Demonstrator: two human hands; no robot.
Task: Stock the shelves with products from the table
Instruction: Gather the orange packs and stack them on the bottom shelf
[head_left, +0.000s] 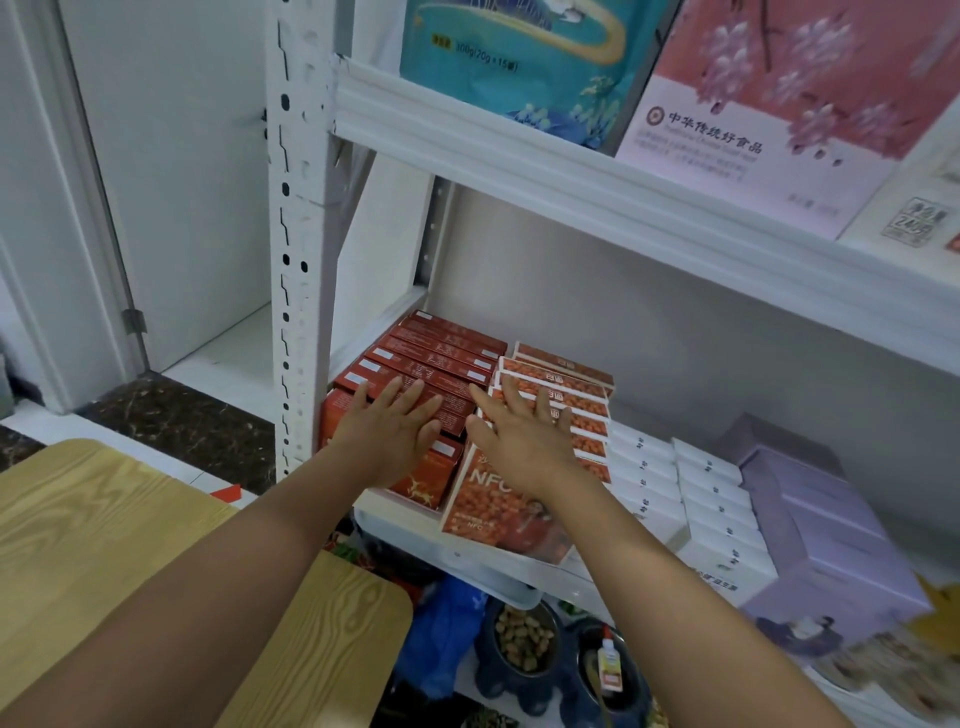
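On the middle shelf stands a row of dark red boxes at the left end. Beside it is a row of orange boxes marked NFC on the front. My left hand lies flat with straight fingers on the tops of the front red boxes. My right hand rests flat, fingers spread, on the tops of the front orange boxes. Neither hand holds anything.
Rows of white boxes and pale purple boxes fill the shelf to the right. Teal and pink packages stand on the shelf above. A white upright bounds the shelf's left. The wooden table lies at lower left. Bowls sit below.
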